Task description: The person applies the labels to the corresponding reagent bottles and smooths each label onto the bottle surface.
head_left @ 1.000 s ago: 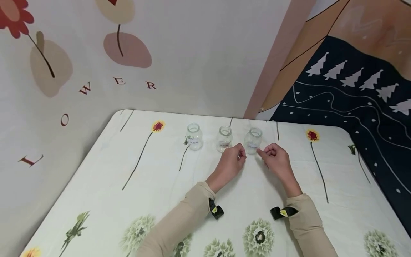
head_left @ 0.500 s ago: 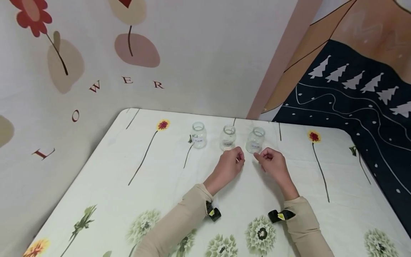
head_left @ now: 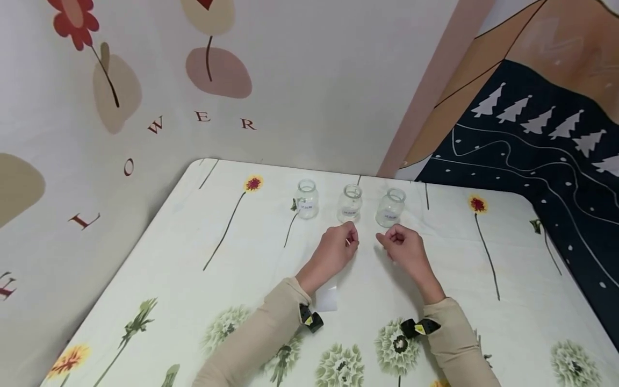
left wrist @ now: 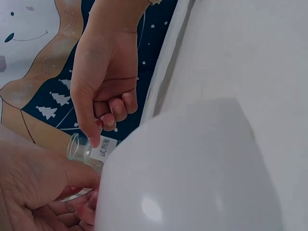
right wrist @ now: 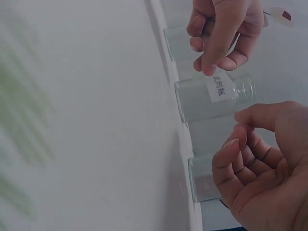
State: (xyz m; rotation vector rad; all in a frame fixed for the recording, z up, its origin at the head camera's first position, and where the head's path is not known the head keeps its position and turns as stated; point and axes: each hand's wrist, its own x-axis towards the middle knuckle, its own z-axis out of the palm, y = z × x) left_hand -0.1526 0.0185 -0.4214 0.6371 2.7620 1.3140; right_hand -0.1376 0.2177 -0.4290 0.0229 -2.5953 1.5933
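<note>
Three small clear glass jars stand in a row near the table's back edge: a left jar [head_left: 307,199], a middle jar [head_left: 350,203] and a right jar [head_left: 390,208]. Each bears a small white printed label. My left hand [head_left: 335,247] is in front of the middle jar, fingers curled, and seems to hold a glossy white sheet [head_left: 326,299] that trails beneath its wrist. Up close in the left wrist view, the sheet [left wrist: 192,168] hides those fingertips. My right hand [head_left: 406,250] hovers before the right jar, fingers loosely curled, with nothing visible between thumb and fingers.
A white tablecloth [head_left: 242,285] with printed flowers covers the table. Behind it rises a wall covering [head_left: 314,107] with printed letters and shapes, and a dark tree-patterned cloth [head_left: 488,150] hangs at the right. Black wrist cameras sit on both sleeves.
Both hands have drawn back slightly from the jars, toward the body. The left hand has shifted left, widening the gap between them, and the white sheet has come into sight below it.
</note>
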